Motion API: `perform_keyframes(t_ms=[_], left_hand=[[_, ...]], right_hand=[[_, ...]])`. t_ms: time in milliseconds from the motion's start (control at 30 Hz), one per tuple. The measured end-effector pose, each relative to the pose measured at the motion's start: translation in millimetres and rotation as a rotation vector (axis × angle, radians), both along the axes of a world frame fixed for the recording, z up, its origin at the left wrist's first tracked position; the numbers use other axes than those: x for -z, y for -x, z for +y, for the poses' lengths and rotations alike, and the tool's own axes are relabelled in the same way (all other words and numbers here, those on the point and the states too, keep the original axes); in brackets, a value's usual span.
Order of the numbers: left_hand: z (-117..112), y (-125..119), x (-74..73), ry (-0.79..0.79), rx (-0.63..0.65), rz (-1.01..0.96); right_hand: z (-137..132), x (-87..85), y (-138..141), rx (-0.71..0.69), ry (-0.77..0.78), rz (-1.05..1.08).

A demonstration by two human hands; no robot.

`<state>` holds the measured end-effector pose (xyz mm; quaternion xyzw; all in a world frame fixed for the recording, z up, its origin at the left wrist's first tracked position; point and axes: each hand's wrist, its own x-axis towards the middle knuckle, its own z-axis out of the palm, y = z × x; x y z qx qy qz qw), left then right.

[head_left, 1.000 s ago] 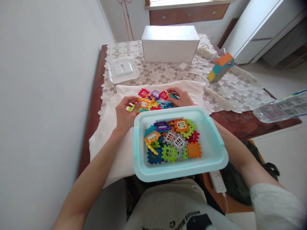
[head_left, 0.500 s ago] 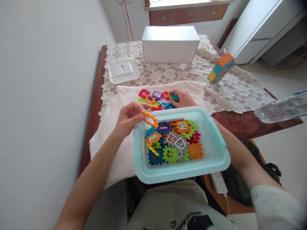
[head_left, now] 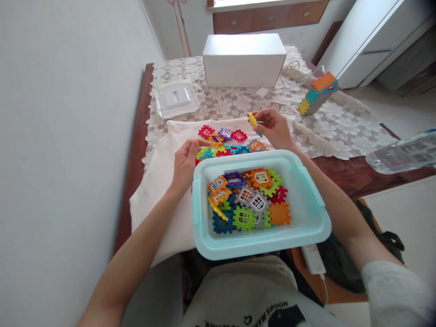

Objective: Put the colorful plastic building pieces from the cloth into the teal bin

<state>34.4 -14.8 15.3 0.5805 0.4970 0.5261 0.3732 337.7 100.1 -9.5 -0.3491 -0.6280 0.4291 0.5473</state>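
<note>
In my right hand [head_left: 274, 127], raised over the cloth's right side, the fingers pinch an interlocking building tile [head_left: 252, 120] with yellow and blue parts, seen nearly edge-on. My left hand [head_left: 187, 160] is at the left of a tile pile [head_left: 223, 153] behind the tub. Its index finger stretches toward an orange window tile [head_left: 215, 139], and I see nothing held in it. A pale turquoise tub [head_left: 308, 218] in front of me contains several colourful tiles, among them an orange window tile [head_left: 217, 185] at the left. The tub's rim hides the near part of the pile.
A white cloth [head_left: 155, 213] lies under the pile. Farther back are a clear plastic lid [head_left: 176, 99], a white box [head_left: 243, 70] and a small white adapter [head_left: 262, 93]. An assembled tile block [head_left: 318, 93] stands at the right, near a plastic bottle [head_left: 402, 152].
My left hand has released an orange window tile into the tub and moved up to the pile. My right hand has lifted from the pile with the yellow and blue tile.
</note>
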Motion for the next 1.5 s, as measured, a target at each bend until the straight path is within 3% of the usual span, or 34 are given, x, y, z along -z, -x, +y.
perform_keyframes(t_ms=[100, 233, 333, 400, 467, 567, 667, 767, 933, 1267, 1500], left_hand=[[11, 10, 11.1, -0.031, -0.048, 0.400], [16, 20, 22.2, 0.017, 0.130, 0.934], [15, 22, 25.5, 0.023, 0.210, 1.099], [14, 22, 26.4, 0.013, 0.222, 1.122], [15, 23, 27.4, 0.011, 0.226, 1.112], [16, 24, 28.1, -0.005, 0.238, 1.050], [15, 23, 25.5, -0.033, 0.255, 0.957], [12, 21, 19.2, -0.034, 0.286, 0.925], [8, 20, 11.6, 0.000, 0.372, 0.974], [15, 15, 16.3, -0.045, 0.371, 1.010], [52, -2, 18.4, -0.092, 0.323, 1.055]], right_hand=[[-10, -21.1, -7, -0.095, 0.031, 0.167], [-31, -52.3, -18, -0.379, -0.007, 0.223], [-46, -67.7, -25, -0.746, -0.045, 0.089], [-53, -71.4, -29, -0.861, -0.035, 0.003], [-58, -68.8, -35, -0.745, -0.044, 0.020], [-59, -53.8, -55, -0.387, -0.020, 0.004], [-60, -31.6, -81, -0.232, 0.076, -0.382], [-68, -9.9, -94, -0.234, 0.070, -0.632], [-84, 9.8, -90, -0.180, -0.068, -0.735], [-64, 12.6, -74, -0.229, -0.170, -1.028], [-44, 10.5, -43, -0.333, -0.170, -0.947]])
